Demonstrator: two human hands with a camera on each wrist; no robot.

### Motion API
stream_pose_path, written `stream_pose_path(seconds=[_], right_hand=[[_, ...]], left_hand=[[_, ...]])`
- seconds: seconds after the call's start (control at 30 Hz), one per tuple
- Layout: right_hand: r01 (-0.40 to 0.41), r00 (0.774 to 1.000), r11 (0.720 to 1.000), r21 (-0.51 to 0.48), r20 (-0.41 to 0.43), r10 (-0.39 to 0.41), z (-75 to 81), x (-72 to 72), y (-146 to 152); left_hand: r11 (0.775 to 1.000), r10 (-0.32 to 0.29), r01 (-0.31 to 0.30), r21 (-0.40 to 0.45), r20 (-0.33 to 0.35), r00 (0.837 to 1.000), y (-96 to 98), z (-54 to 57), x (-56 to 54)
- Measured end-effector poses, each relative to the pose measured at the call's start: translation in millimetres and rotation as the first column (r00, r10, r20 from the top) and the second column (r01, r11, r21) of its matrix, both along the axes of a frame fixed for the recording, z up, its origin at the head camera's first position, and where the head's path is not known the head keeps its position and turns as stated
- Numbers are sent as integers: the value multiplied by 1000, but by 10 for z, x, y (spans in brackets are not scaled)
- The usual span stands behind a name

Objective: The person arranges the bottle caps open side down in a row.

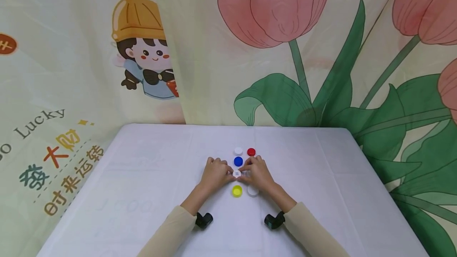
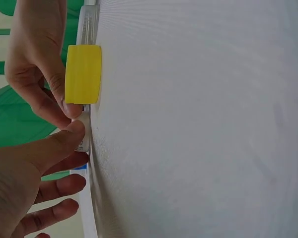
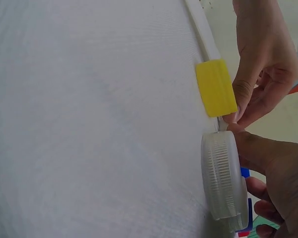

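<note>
Close together near the middle of the table, both hands meet at a small white bottle cap (image 1: 237, 174). My left hand (image 1: 215, 173) pinches its left side between thumb and index finger, the other fingers spread in the left wrist view. From the right, my right hand (image 1: 260, 174) pinches the same cap with thumb and index finger. In the left wrist view the white cap (image 2: 84, 133) shows between the fingertips, partly covered by the left thumb. A yellow cap (image 1: 237, 191) lies just nearer than the hands, beside a translucent cap (image 1: 252, 191). Just beyond lies a blue cap (image 1: 238, 161).
Farther back lie another white cap (image 1: 238, 152) and a red cap (image 1: 251, 152). All rest on a table (image 1: 150, 162) with a white cloth. A printed curtain (image 1: 207, 50) hangs behind the table's far edge.
</note>
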State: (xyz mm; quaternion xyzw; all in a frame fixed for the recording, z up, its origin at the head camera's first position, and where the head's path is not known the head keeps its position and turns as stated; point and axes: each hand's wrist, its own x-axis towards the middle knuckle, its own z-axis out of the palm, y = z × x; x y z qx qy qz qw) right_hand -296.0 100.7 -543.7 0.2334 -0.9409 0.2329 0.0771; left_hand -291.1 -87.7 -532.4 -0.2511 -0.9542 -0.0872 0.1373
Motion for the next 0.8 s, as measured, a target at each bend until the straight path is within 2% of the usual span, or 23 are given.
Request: stream_pose_path(seconds=[0.1,0.17,0.27,0.33,0.43,0.53,0.67,0.8], right_hand=[[14,1000,1000,6,6,-15,29,8,7],[27,999,1000,-17,23,-26,65,21,18],[55,997,995,-82,57,-50,140,59,46],[62,996,990,-124,74,-54,191,91,71],[58,995,988,-140,87,-46,243,151,107],[18,995,991,-130,95,-6,267,230,133],[-49,995,995,-81,81,55,275,343,158],[-91,995,996,4,39,90,257,415,163]], left_hand=[[999,4,-6,-44,-36,999,-4,18,0],[999,14,-15,-41,-39,999,-16,36,12],[1000,30,-30,2,-35,999,-43,76,44],[998,35,-34,60,-17,999,-69,111,78],[990,19,-24,140,37,999,-116,165,148],[979,-41,16,203,121,992,-169,208,237],[973,-125,77,217,217,968,-223,221,342],[973,-158,98,210,289,944,-239,191,415]])
